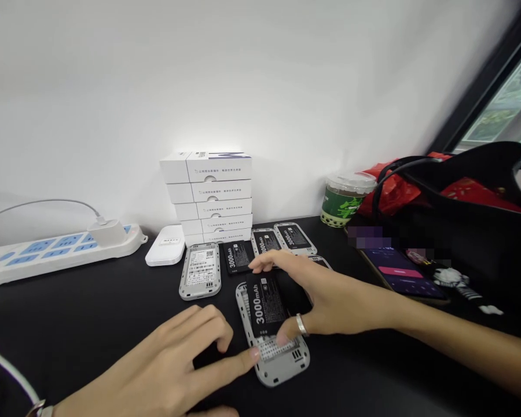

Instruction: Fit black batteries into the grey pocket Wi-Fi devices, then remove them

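A black 3000mAh battery is in my right hand, gripped between the thumb at its near edge and fingers at its far edge. It lies tilted over an opened grey-white device body, covering part of the printed label inside. My left hand rests at the left with its index fingertip touching the device's edge and the other fingers bent, holding nothing. Behind them lie an opened device without a battery, a loose battery, and devices with batteries fitted. Another device is partly hidden by my right hand.
Stacked white boxes stand against the wall, beside a closed white device. A power strip with a plugged charger lies left. To the right are a drink cup, a phone, a small figure charm and a black bag.
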Action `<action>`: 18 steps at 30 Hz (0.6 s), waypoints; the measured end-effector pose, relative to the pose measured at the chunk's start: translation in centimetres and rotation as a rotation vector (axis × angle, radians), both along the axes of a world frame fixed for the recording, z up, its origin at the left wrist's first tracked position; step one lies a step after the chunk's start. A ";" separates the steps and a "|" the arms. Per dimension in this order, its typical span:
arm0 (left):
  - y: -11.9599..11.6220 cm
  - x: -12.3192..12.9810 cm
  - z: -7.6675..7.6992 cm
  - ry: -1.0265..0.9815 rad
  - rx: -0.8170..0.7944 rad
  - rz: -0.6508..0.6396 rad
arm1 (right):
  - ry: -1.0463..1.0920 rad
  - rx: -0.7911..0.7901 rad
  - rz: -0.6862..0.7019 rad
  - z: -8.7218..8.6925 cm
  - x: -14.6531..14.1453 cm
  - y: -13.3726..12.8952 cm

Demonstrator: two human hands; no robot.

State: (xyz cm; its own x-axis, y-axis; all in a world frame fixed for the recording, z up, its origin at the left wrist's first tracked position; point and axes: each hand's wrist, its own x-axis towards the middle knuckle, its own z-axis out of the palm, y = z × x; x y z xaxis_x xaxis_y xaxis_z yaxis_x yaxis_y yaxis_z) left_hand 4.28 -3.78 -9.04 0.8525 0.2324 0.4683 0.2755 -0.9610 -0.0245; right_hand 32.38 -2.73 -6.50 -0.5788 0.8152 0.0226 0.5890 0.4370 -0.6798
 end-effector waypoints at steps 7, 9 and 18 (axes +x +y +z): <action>0.1 0.1 0.2 -0.016 0.089 -0.003 | -0.027 -0.078 0.004 0.3 -0.2 -2.3; 0.0 0.2 0.2 -0.005 0.092 -0.006 | -0.085 -0.041 0.015 0.0 -0.4 -2.7; -0.2 0.3 0.4 0.050 0.032 0.019 | -0.310 0.015 -0.034 0.0 1.1 -3.4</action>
